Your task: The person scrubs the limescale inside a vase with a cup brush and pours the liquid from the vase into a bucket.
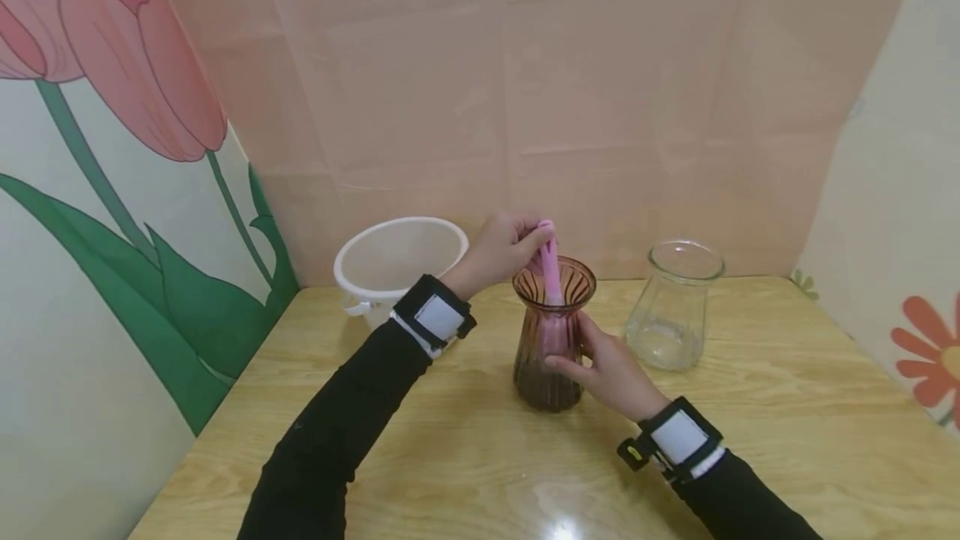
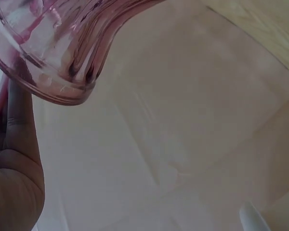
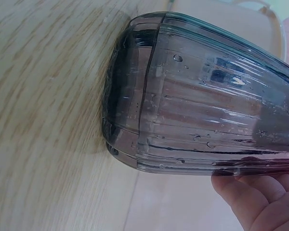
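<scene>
The left hand [image 1: 501, 250] pinches a pink brush [image 1: 551, 270], probably a brush, inside the brown vase [image 1: 550, 357]. The right hand [image 1: 611, 371] wraps its fingers around the vase (upright on the table [image 1: 787, 423]).

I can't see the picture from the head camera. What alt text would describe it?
A person's left hand pushes a pink brush into a ribbed brown glass vase while the right hand grips the vase's side. On the wooden table behind stand a white bucket and a clear glass vase.
</scene>
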